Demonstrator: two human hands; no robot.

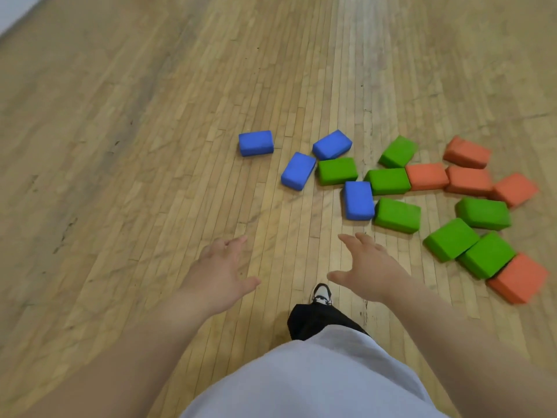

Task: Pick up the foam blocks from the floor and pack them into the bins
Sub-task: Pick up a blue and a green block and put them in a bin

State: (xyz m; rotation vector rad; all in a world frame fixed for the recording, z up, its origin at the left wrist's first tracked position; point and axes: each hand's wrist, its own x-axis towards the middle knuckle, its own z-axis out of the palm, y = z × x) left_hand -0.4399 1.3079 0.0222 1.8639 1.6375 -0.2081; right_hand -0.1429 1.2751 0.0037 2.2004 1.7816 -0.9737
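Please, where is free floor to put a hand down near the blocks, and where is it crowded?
Bare floor spreads left of the far-left blue block, and in front of the left hand and right hand, up to the nearest blue block. It is crowded at right, where green blocks and orange blocks lie touching.

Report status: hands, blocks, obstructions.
Left hand and right hand open, empty. Foam blocks scattered on floor, none in hand. No bins in view. Nothing between hands and nearest blue block.
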